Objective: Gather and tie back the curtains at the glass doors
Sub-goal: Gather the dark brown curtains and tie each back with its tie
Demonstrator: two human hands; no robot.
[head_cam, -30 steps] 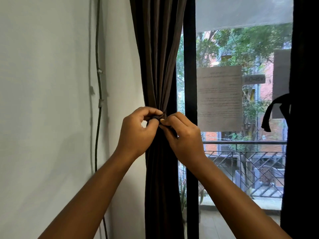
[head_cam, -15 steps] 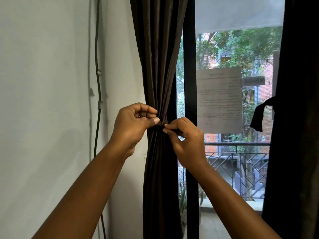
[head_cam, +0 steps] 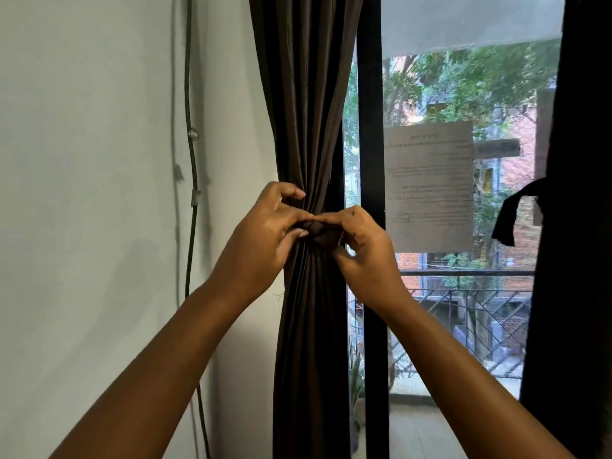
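A dark brown curtain (head_cam: pixel 306 104) hangs bunched between the white wall and the black door frame. It is cinched at mid-height by a dark tie band (head_cam: pixel 318 230). My left hand (head_cam: pixel 261 236) pinches the band from the left. My right hand (head_cam: pixel 364 250) grips it from the right, with the fingertips of both hands meeting at the knot. A second dark curtain (head_cam: pixel 576 226) fills the right edge, with its own tie (head_cam: pixel 510 213) hanging loose from it.
The black door frame post (head_cam: pixel 372 144) stands right beside the gathered curtain. A paper notice (head_cam: pixel 430 187) is stuck on the glass. A cable (head_cam: pixel 192 167) runs down the white wall at left. A balcony railing (head_cam: pixel 463 293) lies outside.
My hands have closed together on the tie band, and a small knot of fabric now shows between the fingertips. The view shifted slightly left.
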